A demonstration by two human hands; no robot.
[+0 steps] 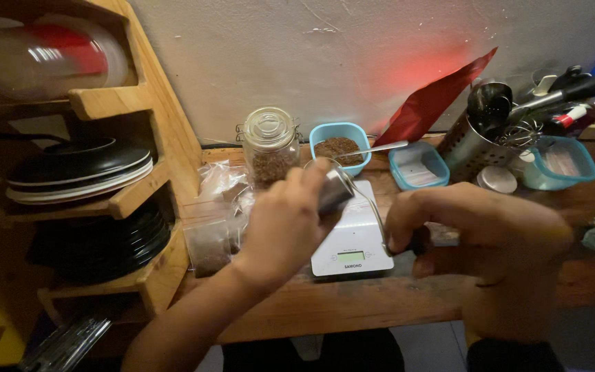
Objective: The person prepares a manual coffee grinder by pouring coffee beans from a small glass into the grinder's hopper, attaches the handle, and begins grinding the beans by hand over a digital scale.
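Now left hand (285, 219) grips a small metal grinder (335, 190) above the white scale (352, 242) at the counter's (352, 303) front edge; right hand (480, 238) closes on its dark crank knob (418, 241) (partly hidden).

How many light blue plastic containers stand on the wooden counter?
3: one with brown grounds beside the glass jar, one shallow tray before the red pouch, one at far right. More may be hidden.
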